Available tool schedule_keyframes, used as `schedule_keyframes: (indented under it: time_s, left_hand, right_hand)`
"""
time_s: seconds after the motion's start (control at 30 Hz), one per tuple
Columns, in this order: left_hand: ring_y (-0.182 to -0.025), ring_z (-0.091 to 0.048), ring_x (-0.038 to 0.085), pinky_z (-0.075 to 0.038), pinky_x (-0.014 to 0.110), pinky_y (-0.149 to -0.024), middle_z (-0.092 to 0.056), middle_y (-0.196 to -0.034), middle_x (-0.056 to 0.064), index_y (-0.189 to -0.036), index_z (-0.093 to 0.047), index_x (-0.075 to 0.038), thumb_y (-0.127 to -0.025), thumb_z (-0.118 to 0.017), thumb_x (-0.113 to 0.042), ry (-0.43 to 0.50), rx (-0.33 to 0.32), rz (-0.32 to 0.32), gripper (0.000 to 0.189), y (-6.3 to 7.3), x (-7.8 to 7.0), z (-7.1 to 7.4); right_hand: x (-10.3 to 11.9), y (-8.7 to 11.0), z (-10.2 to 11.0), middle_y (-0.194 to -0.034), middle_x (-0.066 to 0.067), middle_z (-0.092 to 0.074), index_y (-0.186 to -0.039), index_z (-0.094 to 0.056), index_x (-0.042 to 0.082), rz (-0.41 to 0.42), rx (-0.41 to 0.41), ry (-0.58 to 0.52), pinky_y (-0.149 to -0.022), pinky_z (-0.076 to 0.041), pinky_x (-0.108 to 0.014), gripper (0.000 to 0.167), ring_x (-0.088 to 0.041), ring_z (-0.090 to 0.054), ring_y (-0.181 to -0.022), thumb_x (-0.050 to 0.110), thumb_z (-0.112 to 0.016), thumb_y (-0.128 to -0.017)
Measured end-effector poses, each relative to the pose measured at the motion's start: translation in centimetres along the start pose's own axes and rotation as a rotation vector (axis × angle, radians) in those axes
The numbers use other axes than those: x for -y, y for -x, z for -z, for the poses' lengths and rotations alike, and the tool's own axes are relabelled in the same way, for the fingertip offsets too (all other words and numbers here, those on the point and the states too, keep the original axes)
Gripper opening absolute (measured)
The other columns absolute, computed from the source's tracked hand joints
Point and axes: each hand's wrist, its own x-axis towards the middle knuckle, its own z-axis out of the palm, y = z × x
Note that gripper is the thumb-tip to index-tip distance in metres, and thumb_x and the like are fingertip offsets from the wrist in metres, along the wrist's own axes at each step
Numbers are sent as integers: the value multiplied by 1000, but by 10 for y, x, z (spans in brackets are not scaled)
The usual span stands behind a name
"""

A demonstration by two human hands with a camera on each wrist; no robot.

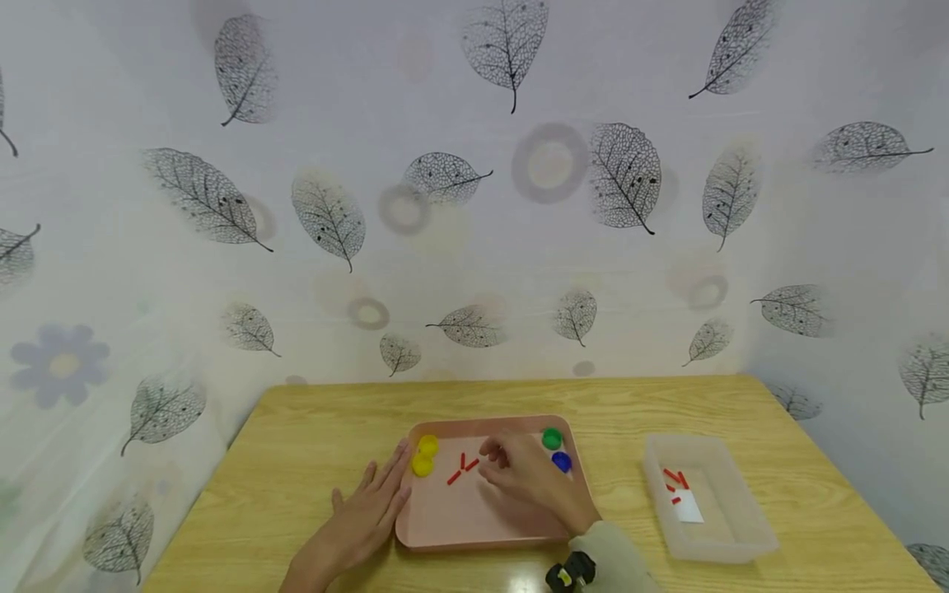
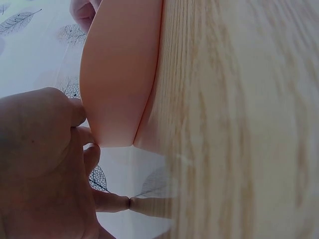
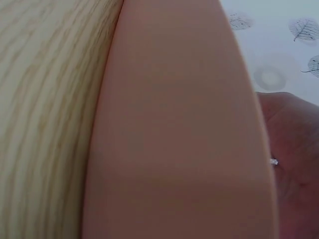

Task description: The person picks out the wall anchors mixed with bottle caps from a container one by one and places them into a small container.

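Note:
A pink tray (image 1: 452,527) lies on the table with several short red sticks (image 1: 455,477) near its middle. My left hand (image 1: 361,511) rests at the tray's left edge, fingers extended along the rim. Over the tray, my right hand (image 1: 519,469) has its fingers loosely bent, with thumb and forefinger apart close beside the rightmost red stick (image 1: 472,465). Yellow round pieces (image 1: 423,466) sit in the tray's far left corner. A green round piece (image 1: 552,438) and a blue one (image 1: 561,462) sit at its right side. In the right wrist view, the tray wall (image 3: 174,124) hides the fingertips.
To the right of the tray stands a translucent white bin (image 1: 749,527). Inside it lie several red sticks (image 1: 683,480) and a white card (image 1: 688,506). The wooden table (image 1: 326,428) backs onto a leaf-patterned curtain (image 1: 474,247).

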Motion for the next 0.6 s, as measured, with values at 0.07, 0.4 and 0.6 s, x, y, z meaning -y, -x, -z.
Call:
schedule_keyframes:
  time_s: [0.07,0.4,0.6]
  left_hand:
    - [-150,-22,49,-4,92,-95,-9,-171,-11,-166,-11,-31,-113,-29,-46,-4,1,1,58,0,0,0]
    - [-150,-23,49,-5,92,-94,-9,-171,-11,-166,-12,-30,-113,-30,-44,-2,-1,-8,58,0,-2,0]
    - [-149,-23,51,-4,92,-95,-9,-171,-10,-166,-12,-31,-113,-30,-44,-5,-4,-6,58,0,-2,0]
  right_hand:
    - [-1,-3,-3,-97,-6,-70,-105,-71,-1,-8,12,0,-76,-56,-26,16,-13,-64,-85,8,-74,-93]
    - [-12,-12,-14,-88,-3,-64,-100,-70,-1,11,39,28,-71,-53,-23,13,-10,-57,-78,1,-76,-89]
    - [-14,-15,-18,-87,-3,-66,-98,-69,1,7,38,22,-71,-53,-23,12,-9,-56,-77,-4,-73,-87]
